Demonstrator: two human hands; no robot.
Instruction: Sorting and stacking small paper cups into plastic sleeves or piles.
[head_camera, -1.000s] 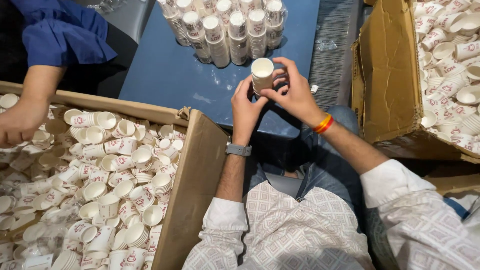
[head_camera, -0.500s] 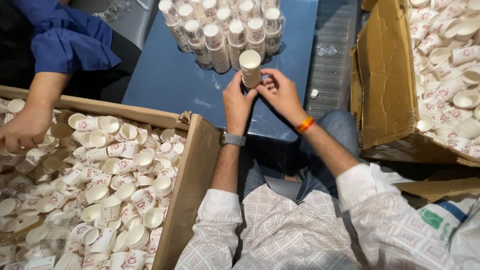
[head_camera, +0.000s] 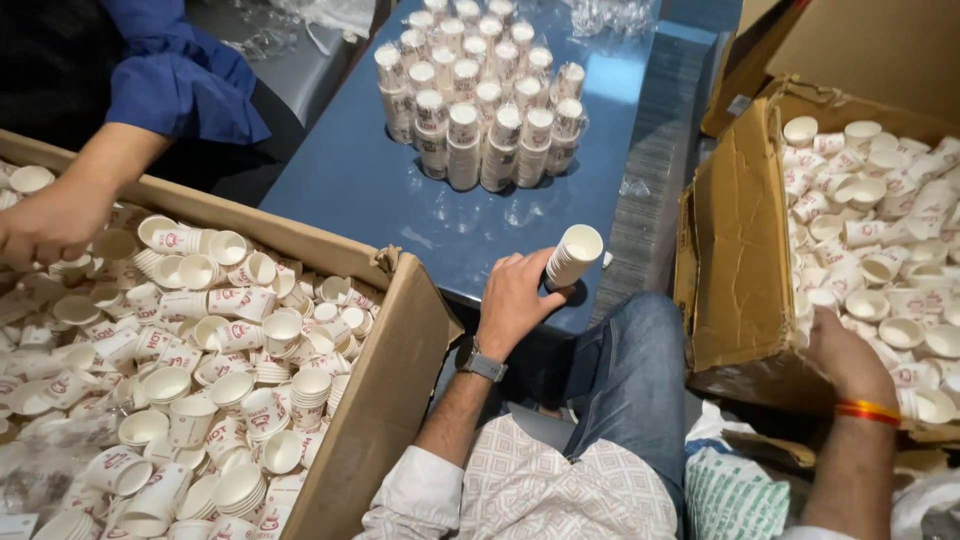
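The left hand (head_camera: 515, 300) gripped a short stack of paper cups (head_camera: 573, 256) above the blue desk (head_camera: 350, 180) edge, while the right hand (head_camera: 848, 358) reached into the right carton (head_camera: 735, 270), its fingers seemingly hidden among loose cups.

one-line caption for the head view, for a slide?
Left hand holds a stack of paper cups over the blue table; right hand reaches into the right cardboard box.

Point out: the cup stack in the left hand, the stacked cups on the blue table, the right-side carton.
cup stack (head_camera: 572, 256), head view, on its side wall.
stacked cups (head_camera: 478, 100), head view, a middle stack's top.
right-side carton (head_camera: 735, 250), head view, its torn near wall.
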